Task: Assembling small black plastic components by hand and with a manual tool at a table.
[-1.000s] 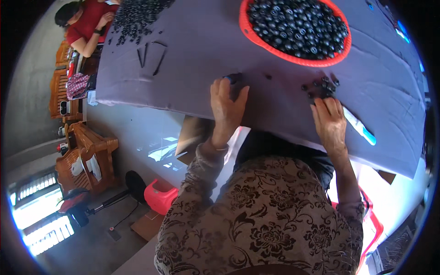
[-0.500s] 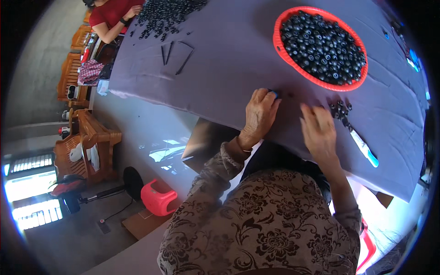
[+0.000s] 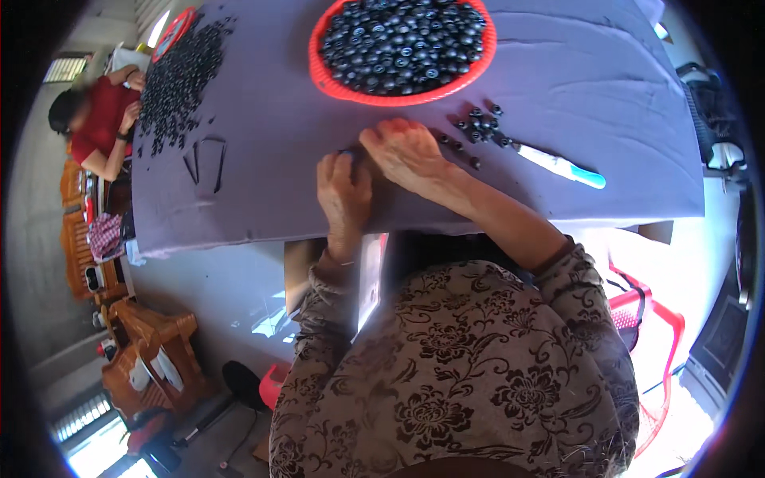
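Note:
My left hand [image 3: 344, 195] is over the cloth near the table's front edge, its fingers curled round something small and dark blue that barely shows. Close beside it, my right hand [image 3: 410, 159] reaches leftward with fingers bent and pressed together; what they hold, if anything, is hidden. Small black round pieces with holes [image 3: 478, 123] lie loose to the right of my right hand, several in a cluster and a few nearer the wrist. A knife-like tool with a white and teal handle [image 3: 562, 166] touches that cluster. Beyond my hands stands a red basket [image 3: 382, 100] heaped with similar black pieces.
A purple-grey cloth [image 3: 263, 143] covers the table. Thin dark strips [image 3: 217, 167] lie on its left side. Past them spreads a pile of small black pieces [image 3: 179, 88], where a person in a red shirt [image 3: 103, 119] sits. A red chair [image 3: 669, 319] stands at right.
The view has turned, so the table things sit further left. My right hand has come in from the right and is now close to my left hand, which stays curled.

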The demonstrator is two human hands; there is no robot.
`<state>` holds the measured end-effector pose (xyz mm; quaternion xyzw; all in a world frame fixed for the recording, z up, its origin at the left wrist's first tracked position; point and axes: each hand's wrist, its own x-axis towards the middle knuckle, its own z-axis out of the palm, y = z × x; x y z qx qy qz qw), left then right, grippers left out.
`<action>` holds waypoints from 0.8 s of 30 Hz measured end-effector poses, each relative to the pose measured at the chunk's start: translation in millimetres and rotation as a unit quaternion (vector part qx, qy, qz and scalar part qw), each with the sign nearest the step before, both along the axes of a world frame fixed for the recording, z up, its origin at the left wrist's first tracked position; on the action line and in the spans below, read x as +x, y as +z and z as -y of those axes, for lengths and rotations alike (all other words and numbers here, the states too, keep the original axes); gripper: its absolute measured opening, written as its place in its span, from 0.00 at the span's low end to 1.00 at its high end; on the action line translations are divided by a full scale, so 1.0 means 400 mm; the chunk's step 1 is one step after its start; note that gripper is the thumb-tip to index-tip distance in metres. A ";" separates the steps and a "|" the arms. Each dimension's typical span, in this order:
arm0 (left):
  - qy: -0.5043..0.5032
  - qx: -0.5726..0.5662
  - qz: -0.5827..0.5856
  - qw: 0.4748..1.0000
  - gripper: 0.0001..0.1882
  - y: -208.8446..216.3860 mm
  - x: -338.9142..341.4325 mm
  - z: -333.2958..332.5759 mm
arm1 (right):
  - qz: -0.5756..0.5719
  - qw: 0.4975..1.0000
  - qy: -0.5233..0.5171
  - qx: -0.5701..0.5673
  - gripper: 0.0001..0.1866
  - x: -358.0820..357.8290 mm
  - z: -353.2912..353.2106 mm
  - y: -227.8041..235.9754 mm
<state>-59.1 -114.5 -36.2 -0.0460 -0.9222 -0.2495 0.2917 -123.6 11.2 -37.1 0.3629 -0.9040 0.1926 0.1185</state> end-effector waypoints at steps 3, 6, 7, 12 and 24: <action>0.015 0.349 0.140 0.927 0.07 -0.013 0.017 0.037 | -0.003 1.000 0.000 0.013 0.12 0.008 -0.005 0.007; -0.108 0.690 0.175 0.694 0.08 0.066 0.026 0.011 | 0.006 1.000 -0.002 0.006 0.12 0.012 -0.025 -0.001; -0.115 0.721 0.186 0.657 0.11 0.091 0.039 -0.003 | 0.006 1.000 -0.003 -0.002 0.09 0.013 -0.036 0.006; -0.207 0.751 0.188 0.599 0.11 0.151 0.065 -0.040 | 0.024 0.999 0.004 -0.039 0.11 0.030 -0.043 -0.005; -0.288 0.691 0.192 0.635 0.13 0.220 0.094 -0.110 | 0.036 0.998 0.003 -0.043 0.16 0.072 -0.081 -0.009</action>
